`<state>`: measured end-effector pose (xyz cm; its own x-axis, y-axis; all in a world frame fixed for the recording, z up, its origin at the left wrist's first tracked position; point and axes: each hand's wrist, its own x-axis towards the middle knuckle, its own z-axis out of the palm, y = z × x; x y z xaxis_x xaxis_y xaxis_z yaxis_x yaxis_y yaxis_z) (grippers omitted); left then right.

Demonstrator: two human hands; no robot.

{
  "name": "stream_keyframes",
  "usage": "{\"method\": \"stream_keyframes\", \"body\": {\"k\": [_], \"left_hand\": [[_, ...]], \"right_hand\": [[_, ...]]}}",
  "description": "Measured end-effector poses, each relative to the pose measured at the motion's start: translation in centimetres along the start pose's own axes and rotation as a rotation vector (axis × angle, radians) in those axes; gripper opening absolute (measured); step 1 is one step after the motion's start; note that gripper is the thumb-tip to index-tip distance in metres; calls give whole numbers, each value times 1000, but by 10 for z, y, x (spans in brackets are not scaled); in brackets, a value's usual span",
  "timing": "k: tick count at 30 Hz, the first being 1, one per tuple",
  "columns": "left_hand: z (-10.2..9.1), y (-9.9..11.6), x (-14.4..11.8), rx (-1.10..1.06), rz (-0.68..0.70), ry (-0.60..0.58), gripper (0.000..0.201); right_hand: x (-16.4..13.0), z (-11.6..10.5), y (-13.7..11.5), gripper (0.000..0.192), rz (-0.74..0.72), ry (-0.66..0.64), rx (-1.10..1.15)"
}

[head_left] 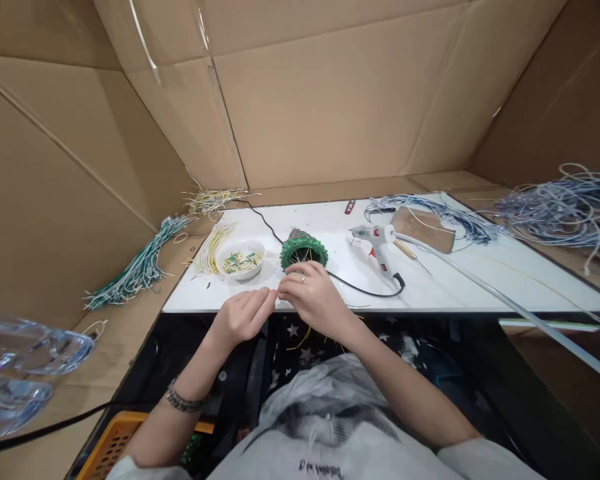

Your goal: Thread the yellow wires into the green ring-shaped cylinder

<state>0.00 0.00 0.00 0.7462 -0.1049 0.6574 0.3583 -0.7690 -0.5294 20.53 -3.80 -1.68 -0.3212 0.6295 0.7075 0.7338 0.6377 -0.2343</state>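
Observation:
My left hand [243, 315] and my right hand [313, 293] meet fingertip to fingertip at the near edge of the white board [480, 280]. Both pinch something very small and thin between them; it is too small to name. Just beyond my right hand lies a green cone-shaped piece [303, 247] on its side, its open end toward me with thin wires inside. A white bowl [241, 259] with small green and yellow parts stands to the left of it.
A white glue gun [379, 241] with a black cord [365, 288] lies right of the cone. Wire bundles lie about: green-white [135, 267], yellow [211, 247], blue-white [565, 207]. Cardboard walls enclose the board. An orange crate [111, 443] sits at lower left.

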Motion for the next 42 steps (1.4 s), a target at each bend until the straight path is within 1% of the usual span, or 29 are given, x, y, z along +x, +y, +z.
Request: {"method": "stream_keyframes", "body": {"k": [3, 5, 7, 9, 10, 12, 14, 16, 18, 19, 20, 21, 23, 24, 25, 26, 27, 30, 31, 32, 33, 34, 35, 36, 37, 40, 42], "left_hand": [[4, -2, -4, -23, 17, 17, 18], [5, 0, -6, -83, -28, 20, 17], [6, 4, -6, -174, -134, 15, 17], [5, 11, -6, -289, -294, 10, 17], [4, 15, -5, -355, -395, 4, 17], [2, 24, -2, -522, -653, -17, 16], [-1, 31, 2, -767, -979, -36, 16], [-3, 34, 8, -1078, -1343, -49, 20], [-4, 34, 15, -1389, -1651, -62, 23], [-5, 33, 18, -1518, -1767, -74, 23], [-6, 32, 22, -1626, -1852, -90, 22], [-6, 31, 24, -1708, -1910, -108, 21], [-7, 30, 27, -1770, -1949, -121, 20], [-7, 30, 26, -1743, -1928, -112, 20], [-6, 30, 25, -1679, -1871, -106, 21], [-6, 30, 22, -1578, -1779, -105, 22], [-5, 30, 19, -1441, -1659, -108, 22], [-2, 23, 7, -968, -1186, -124, 17], [0, 20, 3, -848, -1034, -119, 16], [0, 17, 1, -762, -912, -109, 16], [1, 16, 0, -713, -832, -102, 17], [1, 15, 0, -693, -805, -98, 19], [1, 16, 1, -698, -833, -97, 21], [1, 17, 2, -730, -907, -99, 23], [1, 20, 4, -795, -1014, -104, 24], [1, 29, 11, -1139, -1402, -108, 26], [1, 32, 15, -1407, -1623, -91, 26]], "right_hand": [[0, 2, 0, 19, -56, 15, -88], [-1, 2, 0, 22, -111, 37, -180], [-1, 3, -1, 25, -169, 68, -279], [-2, 4, -2, 27, -226, 108, -357], [-3, 5, -2, 27, -253, 132, -381], [-5, 7, -1, 24, -303, 175, -386], [-8, 9, 1, 21, -330, 180, -330], [-11, 11, 4, 19, -331, 155, -249], [-13, 13, 8, 20, -344, 151, -219], [-13, 14, 9, 21, -359, 164, -230], [-14, 14, 10, 22, -375, 181, -250], [-14, 15, 11, 23, -386, 196, -271], [-13, 16, 12, 23, -387, 230, -291], [-12, 16, 12, 22, -378, 252, -290], [-11, 16, 12, 21, -366, 276, -284], [-11, 16, 11, 21, -351, 293, -278], [-10, 16, 10, 21, -331, 294, -269], [-11, 16, 9, 24, -258, 214, -224], [-11, 16, 9, 26, -237, 183, -202], [-12, 17, 9, 27, -221, 157, -180], [-13, 17, 9, 28, -210, 141, -163], [-14, 18, 10, 28, -201, 131, -153], [-14, 18, 10, 28, -195, 123, -149], [-15, 19, 10, 28, -192, 115, -151], [-15, 19, 11, 28, -196, 114, -156], [-16, 20, 11, 23, -237, 126, -188], [-17, 20, 11, 21, -266, 132, -201]]}}
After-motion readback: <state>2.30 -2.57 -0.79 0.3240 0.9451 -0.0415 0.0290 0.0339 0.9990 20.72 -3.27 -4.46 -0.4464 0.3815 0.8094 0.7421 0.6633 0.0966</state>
